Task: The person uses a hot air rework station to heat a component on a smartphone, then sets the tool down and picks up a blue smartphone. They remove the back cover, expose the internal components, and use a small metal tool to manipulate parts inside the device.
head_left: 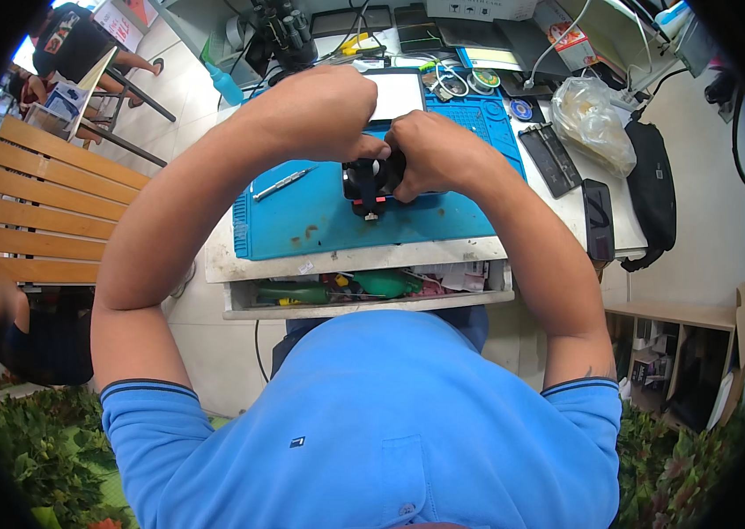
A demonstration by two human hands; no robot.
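The blue shirt (355, 406) of the seated person lies nearest the camera. At twelve o'clock from it, a small black device (359, 183) sits in the hands above the blue mat (337, 231), its metal-tipped end toward six o'clock. The right hand (438, 152) curls around the device's right side, fingers closed on it. The left hand (330, 108) is bent over from eleven o'clock, fingers curled and thumb against the top; whether its hidden fingertips grip anything cannot be told.

To work well here, the person should probably let the right hand brace the device while the left makes small, even movements. Keeping it over the mat seems wise, since a dropped part could fall into the open drawer (328, 311) at six o'clock. The silver pen-like tool (282, 183) at nine o'clock looks within reach.
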